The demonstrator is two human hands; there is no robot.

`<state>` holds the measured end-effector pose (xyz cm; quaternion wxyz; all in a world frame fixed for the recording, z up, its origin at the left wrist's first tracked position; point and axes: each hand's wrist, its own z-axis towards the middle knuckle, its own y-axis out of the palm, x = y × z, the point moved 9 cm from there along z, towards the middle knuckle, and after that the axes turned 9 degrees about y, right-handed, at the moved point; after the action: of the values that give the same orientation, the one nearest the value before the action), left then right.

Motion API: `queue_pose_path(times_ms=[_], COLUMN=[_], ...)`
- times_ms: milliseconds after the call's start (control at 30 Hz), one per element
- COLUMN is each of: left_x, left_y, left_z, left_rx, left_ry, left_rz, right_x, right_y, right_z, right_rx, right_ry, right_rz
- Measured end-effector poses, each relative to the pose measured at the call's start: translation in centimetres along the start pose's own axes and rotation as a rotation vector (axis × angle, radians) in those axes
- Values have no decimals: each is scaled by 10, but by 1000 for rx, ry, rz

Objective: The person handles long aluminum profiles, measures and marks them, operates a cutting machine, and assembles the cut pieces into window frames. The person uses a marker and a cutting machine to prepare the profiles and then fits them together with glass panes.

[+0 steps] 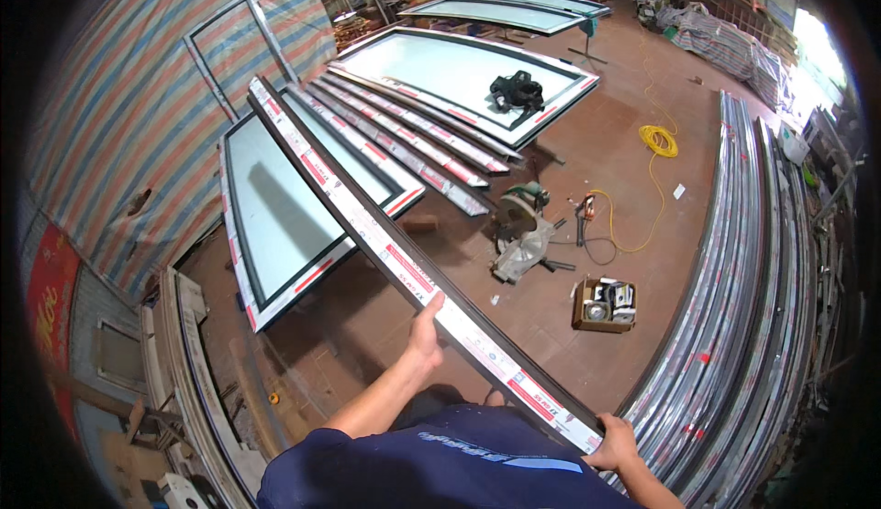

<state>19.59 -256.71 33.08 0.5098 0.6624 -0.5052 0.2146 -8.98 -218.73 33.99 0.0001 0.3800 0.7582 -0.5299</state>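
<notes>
A long dark metal frame profile with white and red protective film (367, 229) slants across my front. It runs from the lower right up to the far left. My left hand (426, 333) grips it near its middle, thumb on the filmed face. My right hand (614, 445) is closed around its near end at the lower right. The far part of the profile passes over a framed glass panel (266, 220). Beside that panel, several similar profiles (404, 128) lie side by side next to a larger framed glass panel (431, 68).
A miter saw (521, 234) stands on the brown floor, near a cardboard box of parts (604, 305) and a coiled yellow cable (658, 141). Long wrapped profiles (707, 353) lie along the right. A striped tarp (156, 96) hangs at the left. Black straps (517, 93) rest on the larger panel.
</notes>
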Motion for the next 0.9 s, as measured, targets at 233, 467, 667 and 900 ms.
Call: queue_pose_path(times_ms=[233,467,667,900], left_x=[32,60,148,226], left_y=[68,84,80,30], left_z=[150,343,542,753], left_rx=[-105,-99,-40,41], left_ry=[-29,-145,-127,-96], left_rz=[-49,-159,-287,-336], right_x=[-48,-119,-262,-409], right_y=[-48,-94,-149,-156], right_z=[107,257,430,619], right_rx=[16,155,89,-67], right_ry=[137,211,167,141], right_rz=[-60,-150,-178,-217])
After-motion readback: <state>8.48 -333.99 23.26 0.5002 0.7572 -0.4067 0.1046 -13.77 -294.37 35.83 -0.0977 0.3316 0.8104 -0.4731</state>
